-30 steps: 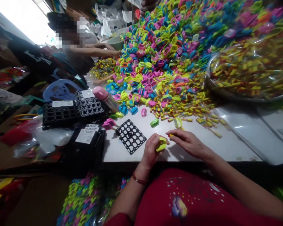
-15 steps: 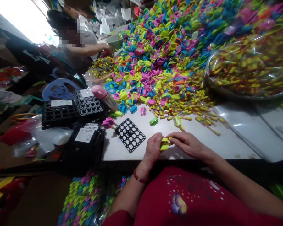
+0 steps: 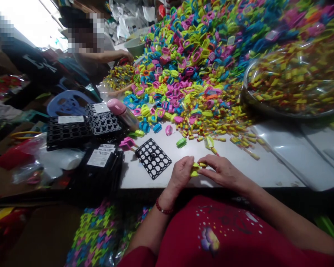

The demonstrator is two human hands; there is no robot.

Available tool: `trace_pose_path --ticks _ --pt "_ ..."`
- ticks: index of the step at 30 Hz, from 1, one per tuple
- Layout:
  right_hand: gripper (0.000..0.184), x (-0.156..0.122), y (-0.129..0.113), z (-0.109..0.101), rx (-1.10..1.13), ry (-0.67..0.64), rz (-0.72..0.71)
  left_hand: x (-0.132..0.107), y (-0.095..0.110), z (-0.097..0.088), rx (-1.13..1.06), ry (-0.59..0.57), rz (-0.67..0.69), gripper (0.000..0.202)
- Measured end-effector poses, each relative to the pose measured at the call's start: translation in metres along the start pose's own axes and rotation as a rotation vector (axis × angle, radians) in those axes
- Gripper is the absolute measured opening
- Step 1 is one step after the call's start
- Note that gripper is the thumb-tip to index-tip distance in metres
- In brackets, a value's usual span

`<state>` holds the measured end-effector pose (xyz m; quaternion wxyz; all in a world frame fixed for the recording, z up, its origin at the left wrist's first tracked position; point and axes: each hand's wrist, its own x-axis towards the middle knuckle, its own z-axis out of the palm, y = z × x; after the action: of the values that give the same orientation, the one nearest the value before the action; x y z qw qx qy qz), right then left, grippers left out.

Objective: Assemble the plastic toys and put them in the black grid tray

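A yellow-green piece [image 3: 194, 172] is gripped between the thumb and curled fingers of the left hand [image 3: 180, 172], over the white table [image 3: 267, 174] near its close edge. Between the thumb and fingertips of the right hand [image 3: 222, 171] a small yellow stick [image 3: 202, 164] is pinched, its end held right at the piece; whether it is seated inside cannot be told. From the hands, a green piece [image 3: 181, 142] is seen at eleven o'clock and a lime piece [image 3: 209, 142] at one. Between nine and ten o'clock a black grid tray [image 3: 152, 156] is laid flat, with a pink piece [image 3: 127, 144] just beside it; farther out that way, black trays [image 3: 68, 131] are stacked. A pink-capped bottle [image 3: 117, 106] is placed at ten. Loose yellow sticks [image 3: 222, 128] are scattered at one o'clock, and more are heaped in a basin [image 3: 246, 98] between one and two. At twelve, a mound of coloured pieces [image 3: 189, 66] is piled; at eleven, farther back, a co-worker's hand [image 3: 125, 55] is seen near a tub [image 3: 122, 91]
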<state>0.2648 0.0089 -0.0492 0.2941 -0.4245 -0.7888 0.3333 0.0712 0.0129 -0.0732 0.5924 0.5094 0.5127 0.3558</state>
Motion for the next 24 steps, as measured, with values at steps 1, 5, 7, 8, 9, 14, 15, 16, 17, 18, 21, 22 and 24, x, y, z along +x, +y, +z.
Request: trace_pose_path --ticks 1,5,7,8,9,14,15,16,17,18,21,22,24 --pt "0.019 0.000 0.000 0.000 0.010 0.000 0.009 0.000 0.000 0.000 -0.005 0.001 -0.012 0.054" --pt "0.015 0.000 0.001 0.003 0.064 0.000 0.047 0.002 0.002 -0.001 0.078 -0.004 0.021 0.052" --pt "0.012 0.001 0.001 0.005 0.099 0.002 0.066 0.003 0.004 -0.003 0.143 -0.016 0.057 0.051" --pt "0.011 0.001 0.000 0.007 0.121 0.000 0.079 0.004 0.004 -0.004 0.162 -0.022 0.067 0.051" --pt "0.010 0.002 -0.001 0.009 0.143 -0.005 0.095 0.004 0.004 -0.004 0.171 -0.025 0.070 0.051" --pt "0.013 -0.004 -0.005 0.015 0.157 -0.023 0.180 0.001 -0.001 -0.002 0.151 -0.036 0.048 0.049" --pt "0.014 -0.008 -0.002 0.013 0.142 -0.021 0.191 0.000 -0.002 -0.002 0.127 -0.061 0.042 0.048" --pt "0.016 -0.013 0.002 0.009 0.121 -0.008 0.199 0.001 -0.003 -0.002 0.108 -0.078 0.039 0.047" --pt "0.019 -0.018 0.009 0.003 0.084 0.017 0.199 0.003 -0.005 -0.004 0.104 -0.067 0.043 0.046" --pt "0.022 -0.023 0.018 -0.005 0.021 0.064 0.186 0.007 -0.005 -0.006 0.124 -0.017 0.059 0.045" --pt "0.032 -0.030 0.053 -0.032 -0.365 0.285 0.143 0.028 -0.007 -0.020 0.351 0.275 0.206 0.029" --pt "0.034 -0.028 0.065 -0.040 -0.520 0.347 0.153 0.037 -0.008 -0.025 0.452 0.361 0.270 0.024" --pt "0.033 -0.019 0.085 -0.052 -0.763 0.389 0.204 0.055 -0.009 -0.033 0.632 0.454 0.345 0.025"
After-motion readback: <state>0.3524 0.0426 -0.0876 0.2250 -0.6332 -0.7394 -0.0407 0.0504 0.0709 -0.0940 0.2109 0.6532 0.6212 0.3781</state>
